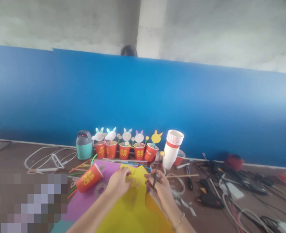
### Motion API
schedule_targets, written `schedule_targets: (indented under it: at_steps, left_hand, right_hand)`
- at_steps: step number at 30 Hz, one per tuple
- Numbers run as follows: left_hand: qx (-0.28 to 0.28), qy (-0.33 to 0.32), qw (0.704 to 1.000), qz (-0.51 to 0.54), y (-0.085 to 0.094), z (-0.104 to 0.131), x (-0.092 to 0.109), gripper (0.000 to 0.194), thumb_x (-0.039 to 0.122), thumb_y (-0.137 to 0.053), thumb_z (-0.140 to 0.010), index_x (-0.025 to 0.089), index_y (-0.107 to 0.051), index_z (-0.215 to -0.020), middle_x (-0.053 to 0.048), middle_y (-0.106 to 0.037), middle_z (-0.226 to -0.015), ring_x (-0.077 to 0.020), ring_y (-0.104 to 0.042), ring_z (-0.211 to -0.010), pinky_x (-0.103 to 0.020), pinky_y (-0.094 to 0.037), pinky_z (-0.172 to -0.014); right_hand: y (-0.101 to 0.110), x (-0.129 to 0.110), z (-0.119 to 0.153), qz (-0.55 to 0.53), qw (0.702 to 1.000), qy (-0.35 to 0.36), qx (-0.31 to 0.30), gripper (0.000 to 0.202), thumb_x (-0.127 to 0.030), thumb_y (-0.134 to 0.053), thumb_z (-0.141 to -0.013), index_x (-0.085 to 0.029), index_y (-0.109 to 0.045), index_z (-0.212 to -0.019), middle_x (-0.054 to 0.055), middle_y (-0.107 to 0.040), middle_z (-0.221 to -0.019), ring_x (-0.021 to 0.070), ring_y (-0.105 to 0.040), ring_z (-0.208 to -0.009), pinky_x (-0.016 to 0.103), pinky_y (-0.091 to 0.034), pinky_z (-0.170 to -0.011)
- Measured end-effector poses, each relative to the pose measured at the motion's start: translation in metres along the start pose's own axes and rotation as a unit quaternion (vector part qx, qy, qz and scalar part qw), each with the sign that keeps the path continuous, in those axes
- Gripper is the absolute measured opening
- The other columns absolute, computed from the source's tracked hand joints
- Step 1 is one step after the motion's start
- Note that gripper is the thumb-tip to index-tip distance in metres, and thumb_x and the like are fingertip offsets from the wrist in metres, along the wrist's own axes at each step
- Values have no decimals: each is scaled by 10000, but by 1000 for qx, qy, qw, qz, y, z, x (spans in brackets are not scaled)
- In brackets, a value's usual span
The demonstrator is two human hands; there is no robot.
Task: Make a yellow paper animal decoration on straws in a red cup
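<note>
Two bare hands meet a bright yellow sheet of paper (123,213) in the head view: the left hand (120,183) curls its fingers down on it, though whether pinching or pressing cannot be told, while the right hand (161,186) is closed around a slim dark tool (154,179), too blurred to identify. The sheet lies directly before the person, overlapping a purple sheet of paper (78,205) on which a red paper cup with gold characters (89,178) lies sideways. Beyond, five red paper cups with animal-head cutouts (125,151) stand between a teal-and-grey container (85,149) and a tall stack of mostly white paper cups (171,153).
</note>
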State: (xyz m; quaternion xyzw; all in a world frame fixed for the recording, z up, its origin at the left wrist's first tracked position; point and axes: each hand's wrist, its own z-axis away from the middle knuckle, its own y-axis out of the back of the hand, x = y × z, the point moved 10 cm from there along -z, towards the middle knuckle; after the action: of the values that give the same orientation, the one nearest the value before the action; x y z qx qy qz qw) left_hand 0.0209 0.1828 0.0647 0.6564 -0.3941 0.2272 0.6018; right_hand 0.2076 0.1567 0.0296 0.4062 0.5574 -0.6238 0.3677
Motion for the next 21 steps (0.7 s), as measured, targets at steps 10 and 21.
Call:
schedule_targets:
  at_steps: [10, 21]
  left_hand:
    - [-74, 4, 988, -135, -31, 8, -11, 346, 114, -479, -782, 143, -604, -1104, -128, -684, -1036, -256, -638, -996, -334, -441, -890]
    - [-74, -16, 987, -143, -37, 10, -15, 452, 207, -557, -773, 152, -534, -1221, -151, -640, -1126, -303, -571, -1132, -374, -425, -945]
  right_hand:
    - [-4, 3, 2, 92, 995, 43, 2, 466, -367, -862, -550, -215, -557, -868, -33, -654, -642, 153, -595, -520, 261, -452, -509]
    - [-18, -5, 12, 129, 989, 69, -6, 418, -400, -846, -573, -197, -604, -848, -22, -642, -631, 164, -600, -532, 276, -474, -517]
